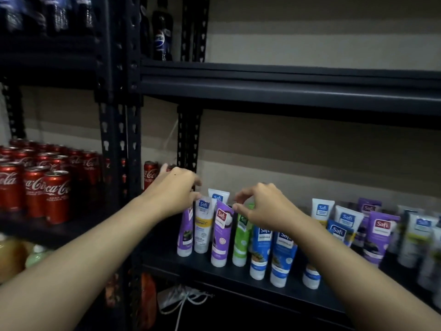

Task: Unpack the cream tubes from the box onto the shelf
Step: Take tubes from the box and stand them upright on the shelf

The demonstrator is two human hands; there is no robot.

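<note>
We read "Safi" on the white tube [202,225], the purple tube [222,235] and the green tube [240,240] at six o'clock, and on the further tubes [381,230] at four o'clock. The blue tubes [284,254] add "NATURALS". At nine o'clock the red cans [56,194] say "Coca-Cola". At eleven o'clock a dark bottle [162,37] shows the letters "PSI". Smaller print is too blurred for us.

The single head-worn camera looked forward and slightly down, facing the dark shelf [205,271] from arm's reach, close enough to read labels on the cream tubes [222,235]. Both forearms [95,247] entered from the bottom corners, and the wide lens bowed the shelf's edges.
</note>
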